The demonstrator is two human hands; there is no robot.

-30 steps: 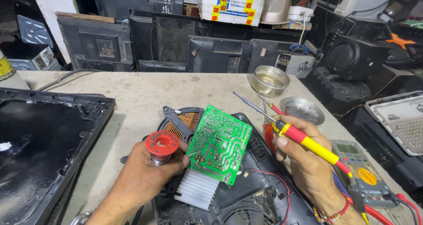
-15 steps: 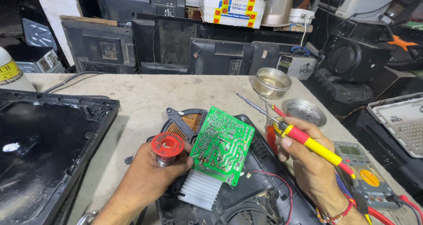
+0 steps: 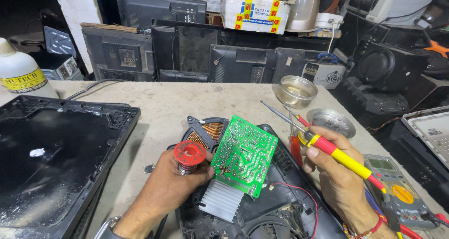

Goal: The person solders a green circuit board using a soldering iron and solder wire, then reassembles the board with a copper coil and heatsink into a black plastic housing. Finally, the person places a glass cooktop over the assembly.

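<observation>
My left hand (image 3: 168,190) grips a red spool of solder wire (image 3: 189,156) and props up the lower edge of a green circuit board (image 3: 244,155), which stands tilted with its solder side up. A finned aluminium heat sink (image 3: 220,199) hangs below the board. My right hand (image 3: 334,173) holds a soldering iron with a yellow and red handle (image 3: 337,157); its metal tip (image 3: 273,110) points up and left, just beyond the board's upper right corner. Both rest over an opened black appliance base (image 3: 280,211) with a copper coil (image 3: 208,131).
A black panel (image 3: 51,159) lies at the left, a white bottle (image 3: 21,73) behind it. A round metal tin (image 3: 296,90) and a flat lid (image 3: 333,121) sit past the iron. A multimeter (image 3: 395,192) lies at the right. Old screens (image 3: 187,47) stack at the back.
Both hands and the board have stayed almost still; the view has shifted slightly, and the board sits a little more upright in my left hand.
</observation>
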